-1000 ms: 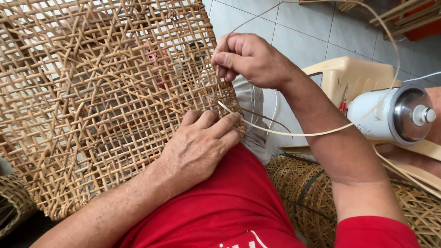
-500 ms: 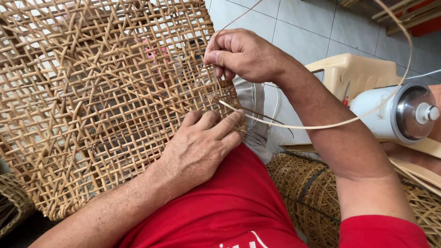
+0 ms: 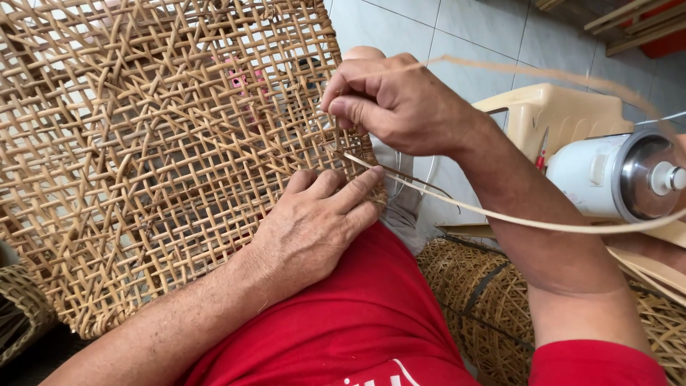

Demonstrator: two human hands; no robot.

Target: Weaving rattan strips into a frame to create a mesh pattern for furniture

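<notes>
A large open-weave cane panel (image 3: 143, 157) leans across my lap, filling the left half of the head view. My left hand (image 3: 314, 221) lies flat on its lower right edge, fingers spread and pressing on the weave. My right hand (image 3: 393, 104) hovers just above, at the panel's right edge, pinching a thin pale cane strand (image 3: 500, 214) between thumb and fingers. That strand runs from the weave under my right forearm and loops away to the right and back up over the hand.
A white and steel cylindrical appliance (image 3: 614, 175) lies on a cream plastic chair (image 3: 550, 114) at the right. A woven basket (image 3: 486, 300) sits below my right arm. Another basket rim (image 3: 18, 314) shows at bottom left. Grey tiled floor (image 3: 443, 36) lies behind.
My right hand has shifted slightly down and toward the panel edge while drawing the strand; the loop of cane swings wider to the right. My left hand stays pressed in place.
</notes>
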